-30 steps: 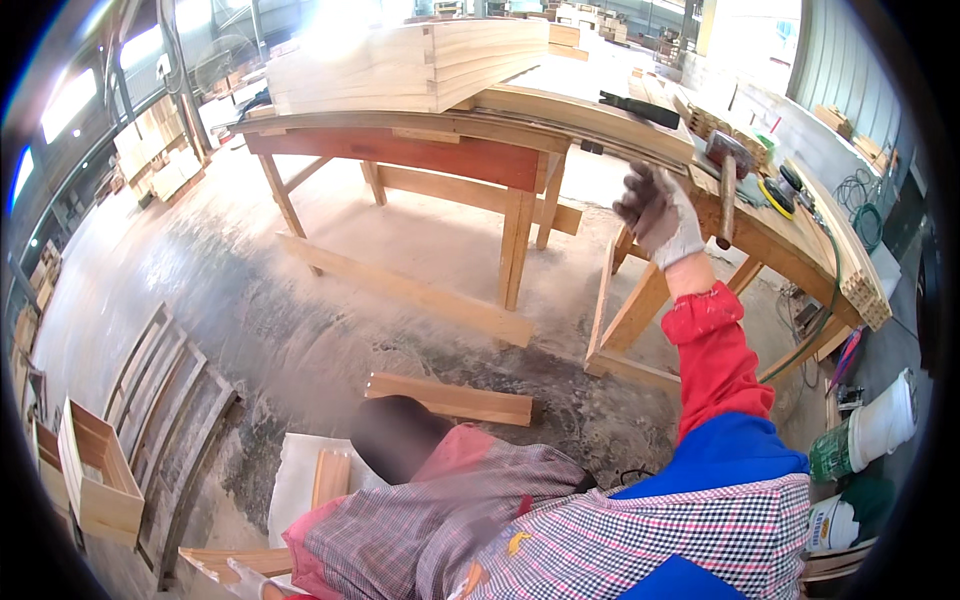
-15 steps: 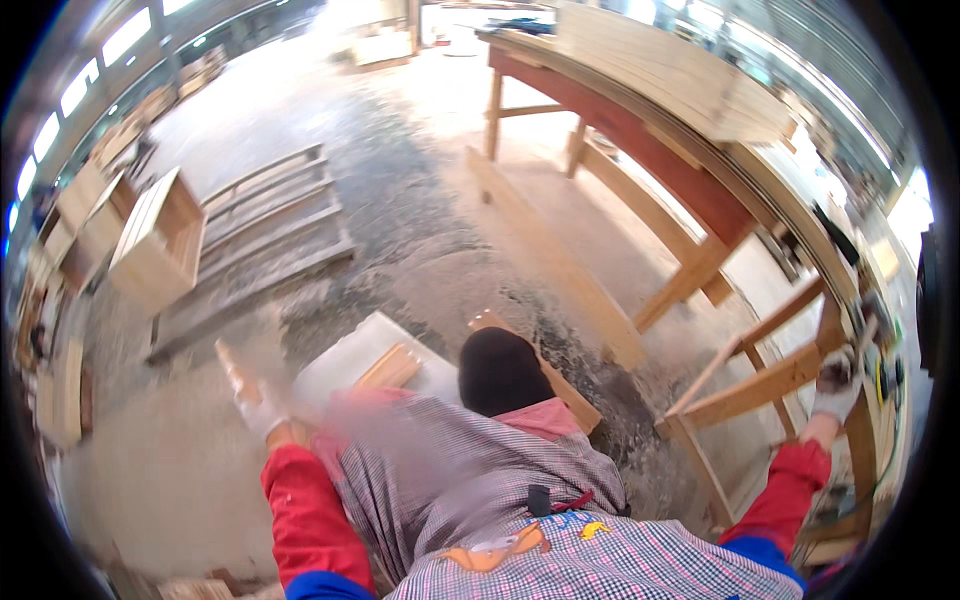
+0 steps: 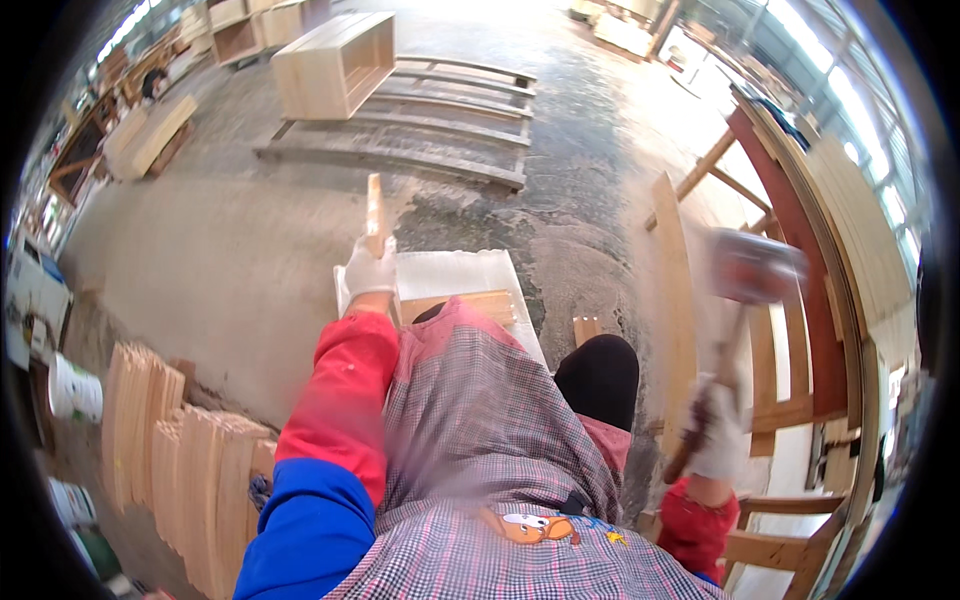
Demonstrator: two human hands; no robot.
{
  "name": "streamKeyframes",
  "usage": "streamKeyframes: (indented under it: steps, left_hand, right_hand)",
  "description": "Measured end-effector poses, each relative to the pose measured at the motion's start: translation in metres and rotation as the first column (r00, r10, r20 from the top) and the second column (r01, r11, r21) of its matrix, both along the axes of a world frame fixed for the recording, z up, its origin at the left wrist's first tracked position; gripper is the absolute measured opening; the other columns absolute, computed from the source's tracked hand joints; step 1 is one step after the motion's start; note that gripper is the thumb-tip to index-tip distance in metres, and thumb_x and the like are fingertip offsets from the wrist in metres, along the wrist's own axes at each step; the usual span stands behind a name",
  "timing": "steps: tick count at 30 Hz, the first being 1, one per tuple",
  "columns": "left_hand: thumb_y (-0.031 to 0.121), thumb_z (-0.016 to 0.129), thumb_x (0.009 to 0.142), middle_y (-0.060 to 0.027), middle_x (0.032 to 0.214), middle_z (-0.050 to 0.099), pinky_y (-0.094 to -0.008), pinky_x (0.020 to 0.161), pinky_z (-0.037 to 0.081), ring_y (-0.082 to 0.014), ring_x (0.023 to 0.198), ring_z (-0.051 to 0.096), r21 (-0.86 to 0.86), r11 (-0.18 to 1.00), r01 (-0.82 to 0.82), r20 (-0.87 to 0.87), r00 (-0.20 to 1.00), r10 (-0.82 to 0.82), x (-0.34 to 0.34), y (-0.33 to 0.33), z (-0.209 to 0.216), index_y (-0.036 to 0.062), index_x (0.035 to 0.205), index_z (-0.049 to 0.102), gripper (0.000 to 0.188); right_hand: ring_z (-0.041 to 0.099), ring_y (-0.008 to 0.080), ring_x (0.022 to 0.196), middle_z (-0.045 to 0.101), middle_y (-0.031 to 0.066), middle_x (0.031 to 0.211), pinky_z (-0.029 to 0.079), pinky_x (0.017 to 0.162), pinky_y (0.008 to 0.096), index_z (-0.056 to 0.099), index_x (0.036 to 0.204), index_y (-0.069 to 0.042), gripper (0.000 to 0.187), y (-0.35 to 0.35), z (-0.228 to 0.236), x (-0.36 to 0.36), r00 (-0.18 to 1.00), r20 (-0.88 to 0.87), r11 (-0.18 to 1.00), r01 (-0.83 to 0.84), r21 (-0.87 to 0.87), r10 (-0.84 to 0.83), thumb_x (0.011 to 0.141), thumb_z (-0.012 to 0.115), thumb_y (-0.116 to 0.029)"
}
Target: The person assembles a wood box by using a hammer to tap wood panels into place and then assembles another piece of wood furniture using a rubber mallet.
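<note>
My left hand (image 3: 368, 273), in a white glove, is closed around a narrow wooden board (image 3: 375, 212) that stands up above the fist. My right hand (image 3: 718, 432), also gloved, grips a mallet (image 3: 757, 268) by its handle, the head raised and smeared by motion. Just ahead of my left hand is a white sheet-like surface (image 3: 470, 264). A light wooden piece (image 3: 470, 307) lies on it, partly covered by my checked apron. A small board end (image 3: 587, 329) with notches shows beside my dark shoe or knee, which I cannot tell apart.
At the right stands a wooden workbench (image 3: 800, 210) with a reddish side rail. Ahead, a wooden box (image 3: 335, 68) sits on a slatted pallet (image 3: 455, 160). Stacked boards (image 3: 205, 490) stand at the lower left near a white bucket (image 3: 75, 388). A long plank (image 3: 677, 300) lies near the bench.
My right hand has left the bench side and come inward with the mallet raised. My left hand still holds its board, now more upright. The view has turned left.
</note>
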State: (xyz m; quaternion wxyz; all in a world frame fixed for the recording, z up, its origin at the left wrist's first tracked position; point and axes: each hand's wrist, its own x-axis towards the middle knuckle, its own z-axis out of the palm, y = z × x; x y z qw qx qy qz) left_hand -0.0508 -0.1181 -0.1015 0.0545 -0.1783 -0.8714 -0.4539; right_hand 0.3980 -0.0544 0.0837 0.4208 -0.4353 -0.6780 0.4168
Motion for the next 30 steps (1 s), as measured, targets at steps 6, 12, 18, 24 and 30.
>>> streamKeyframes:
  steps: [6, 12, 18, 24, 30]
  left_hand:
    - [0.036, 0.060, 0.083, -0.0184, 0.086, 0.064, -0.0459, 0.073, 0.048, -0.0384, 0.084, 0.061, 0.013, 0.997, 0.078, 0.005, 0.997, -0.078, 0.017, 0.006, 0.009, 0.0110, 0.104, 0.061, 0.033]
    - [0.035, 0.059, 0.084, -0.0199, 0.090, 0.064, -0.0472, 0.072, 0.047, -0.0404, 0.084, 0.060, 0.065, 0.992, 0.111, 0.061, 0.991, -0.115, 0.013, -0.005, 0.007, 0.0095, 0.108, 0.059, 0.035]
    - [0.032, 0.059, 0.082, -0.0210, 0.096, 0.063, -0.0476, 0.075, 0.047, -0.0407, 0.088, 0.060, 0.052, 0.990, 0.132, 0.012, 0.991, -0.133, 0.006, -0.004, -0.008, 0.0078, 0.112, 0.057, 0.038]
    - [0.030, 0.059, 0.081, -0.0221, 0.098, 0.062, -0.0474, 0.076, 0.047, -0.0407, 0.090, 0.059, 0.004, 0.992, 0.125, 0.043, 0.991, -0.125, 0.013, -0.003, -0.002, 0.0064, 0.113, 0.056, 0.040]
    - [0.030, 0.060, 0.082, -0.0235, 0.090, 0.063, -0.0477, 0.075, 0.047, -0.0420, 0.087, 0.060, 0.042, 0.995, 0.090, -0.006, 0.996, -0.089, 0.013, -0.008, 0.013, 0.0035, 0.107, 0.058, 0.037]
  right_hand:
    - [0.057, 0.0138, 0.070, 0.059, 0.0110, 0.094, 0.047, 0.063, 0.0248, 0.043, 0.129, 0.003, 0.047, 0.017, -0.012, -0.138, 0.799, 0.020, 0.789, -0.590, -0.172, 0.601, 0.084, 0.056, -0.005]
    - [0.059, 0.0345, 0.105, 0.056, 0.0255, 0.115, 0.045, 0.090, 0.0361, 0.040, 0.132, 0.004, 0.055, 0.023, 0.004, -0.238, 0.714, 0.275, 0.612, -0.696, 0.376, 0.643, 0.082, 0.060, -0.010]
    - [0.061, 0.0372, 0.089, 0.063, 0.0203, 0.096, 0.049, 0.076, 0.0424, 0.047, 0.130, -0.014, 0.051, 0.057, 0.005, -0.265, 0.466, 0.750, 0.522, -0.831, 0.190, 0.469, 0.082, 0.059, -0.024]
    - [0.060, 0.0358, 0.103, 0.058, 0.0245, 0.113, 0.047, 0.088, 0.0373, 0.041, 0.132, 0.001, 0.057, 0.042, -0.006, -0.279, 0.744, 0.237, 0.630, -0.660, 0.410, 0.625, 0.081, 0.063, -0.011]
    - [0.061, 0.0387, 0.088, 0.063, 0.0214, 0.098, 0.049, 0.076, 0.0434, 0.047, 0.130, -0.012, 0.050, 0.082, 0.011, -0.292, 0.555, 0.709, 0.516, -0.799, 0.309, 0.435, 0.084, 0.059, -0.026]
